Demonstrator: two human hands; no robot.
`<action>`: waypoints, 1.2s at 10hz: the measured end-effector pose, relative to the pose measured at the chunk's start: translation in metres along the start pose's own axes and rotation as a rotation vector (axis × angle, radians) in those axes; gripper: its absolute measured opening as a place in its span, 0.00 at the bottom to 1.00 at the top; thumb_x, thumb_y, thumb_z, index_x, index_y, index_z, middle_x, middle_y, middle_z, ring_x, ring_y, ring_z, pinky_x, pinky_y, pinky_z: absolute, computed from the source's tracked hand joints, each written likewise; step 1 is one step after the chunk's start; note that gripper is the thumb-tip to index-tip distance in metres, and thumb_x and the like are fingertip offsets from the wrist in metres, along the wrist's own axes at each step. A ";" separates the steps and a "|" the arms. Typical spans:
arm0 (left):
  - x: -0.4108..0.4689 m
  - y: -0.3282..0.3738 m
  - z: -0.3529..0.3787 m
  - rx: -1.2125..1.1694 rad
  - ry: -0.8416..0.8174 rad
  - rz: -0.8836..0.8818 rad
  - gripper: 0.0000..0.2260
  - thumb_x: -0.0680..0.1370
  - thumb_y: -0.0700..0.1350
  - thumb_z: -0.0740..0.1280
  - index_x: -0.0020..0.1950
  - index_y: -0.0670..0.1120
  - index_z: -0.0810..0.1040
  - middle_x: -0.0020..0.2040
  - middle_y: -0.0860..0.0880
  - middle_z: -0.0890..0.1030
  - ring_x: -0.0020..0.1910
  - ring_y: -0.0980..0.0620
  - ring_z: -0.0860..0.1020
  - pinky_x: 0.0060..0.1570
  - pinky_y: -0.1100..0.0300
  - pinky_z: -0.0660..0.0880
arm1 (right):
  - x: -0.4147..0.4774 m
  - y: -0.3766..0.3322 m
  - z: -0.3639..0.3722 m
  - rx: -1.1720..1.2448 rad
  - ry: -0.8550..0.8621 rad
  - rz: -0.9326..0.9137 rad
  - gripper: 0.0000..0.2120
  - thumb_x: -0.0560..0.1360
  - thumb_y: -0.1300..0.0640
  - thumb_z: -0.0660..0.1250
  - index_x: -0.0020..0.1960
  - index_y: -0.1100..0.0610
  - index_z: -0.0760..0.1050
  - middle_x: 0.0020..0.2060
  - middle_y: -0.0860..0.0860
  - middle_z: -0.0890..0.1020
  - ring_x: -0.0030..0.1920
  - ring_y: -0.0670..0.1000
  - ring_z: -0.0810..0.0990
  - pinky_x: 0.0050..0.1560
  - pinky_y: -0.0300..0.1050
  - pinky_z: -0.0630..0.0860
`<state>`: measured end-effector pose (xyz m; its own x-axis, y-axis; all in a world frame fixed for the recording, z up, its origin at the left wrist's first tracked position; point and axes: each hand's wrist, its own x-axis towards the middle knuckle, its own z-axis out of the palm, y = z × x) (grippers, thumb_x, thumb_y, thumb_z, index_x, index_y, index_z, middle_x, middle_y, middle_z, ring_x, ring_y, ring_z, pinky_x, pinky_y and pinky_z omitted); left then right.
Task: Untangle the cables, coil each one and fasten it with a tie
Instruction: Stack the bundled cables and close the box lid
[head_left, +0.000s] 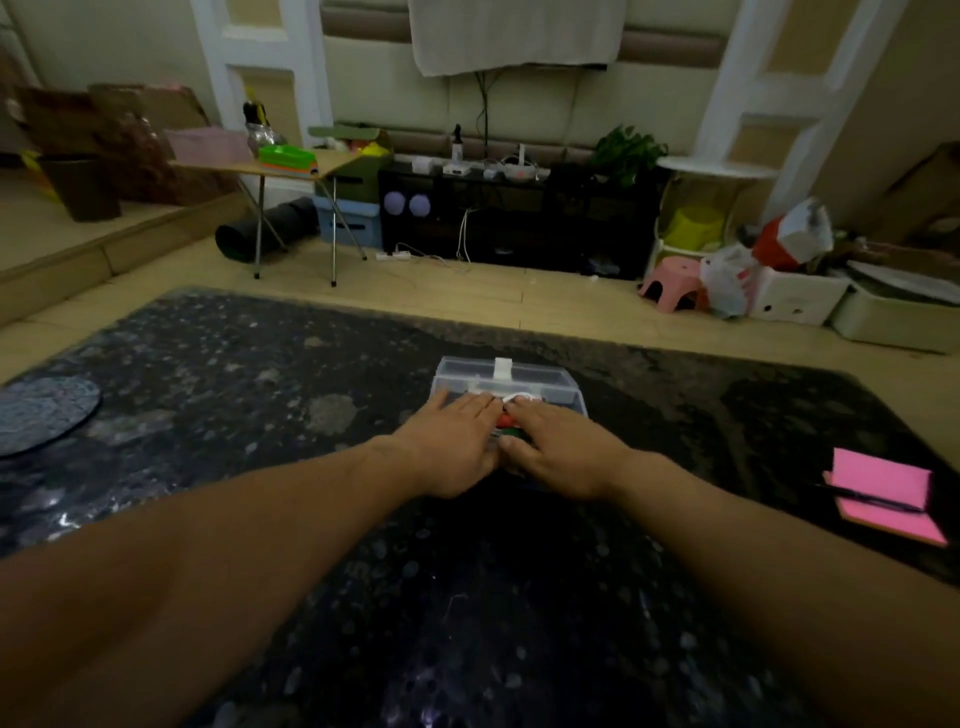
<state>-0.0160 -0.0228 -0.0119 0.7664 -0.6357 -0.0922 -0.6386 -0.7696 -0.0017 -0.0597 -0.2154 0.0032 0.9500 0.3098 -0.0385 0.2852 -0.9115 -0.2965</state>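
Observation:
A clear plastic box (550, 378) with a white latch stands on the dark speckled table (260, 395), a little past the middle. White, red and green things show through its lid between my hands; I cannot tell whether they are cables. My left hand (457, 441) lies flat on the lid's left half, fingers stretched out and together. My right hand (553, 447) lies flat on the right half, thumb touching the left thumb. Neither hand grips anything.
A pink notepad (883, 493) with a black pen across it lies near the table's right edge. A grey round mat (41, 415) sits at the left edge. Beyond the table are a folding table, a pink stool (672, 283) and storage boxes on the floor.

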 end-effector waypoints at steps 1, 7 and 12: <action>0.001 -0.002 -0.009 -0.051 0.043 -0.020 0.39 0.83 0.69 0.50 0.87 0.47 0.47 0.87 0.46 0.51 0.86 0.48 0.48 0.81 0.35 0.39 | -0.003 0.008 -0.010 0.206 0.270 0.085 0.19 0.86 0.40 0.56 0.72 0.46 0.73 0.68 0.44 0.76 0.69 0.45 0.74 0.68 0.46 0.71; 0.069 -0.062 -0.034 -1.671 0.346 -0.640 0.13 0.84 0.48 0.65 0.58 0.41 0.84 0.50 0.41 0.87 0.37 0.48 0.86 0.35 0.56 0.84 | 0.062 0.072 -0.026 1.120 0.362 0.639 0.10 0.84 0.56 0.63 0.54 0.53 0.84 0.48 0.55 0.87 0.47 0.54 0.85 0.47 0.49 0.80; -0.030 -0.031 -0.033 -0.342 0.194 -0.053 0.33 0.80 0.58 0.72 0.82 0.49 0.67 0.79 0.48 0.68 0.76 0.47 0.69 0.74 0.54 0.66 | -0.038 0.032 -0.026 0.006 0.185 0.200 0.34 0.77 0.43 0.73 0.79 0.48 0.67 0.76 0.50 0.72 0.74 0.54 0.72 0.74 0.54 0.71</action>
<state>-0.0170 0.0185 0.0233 0.8177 -0.5688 0.0890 -0.5625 -0.7565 0.3335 -0.0832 -0.2631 0.0199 0.9946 0.0682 0.0778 0.0889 -0.9477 -0.3064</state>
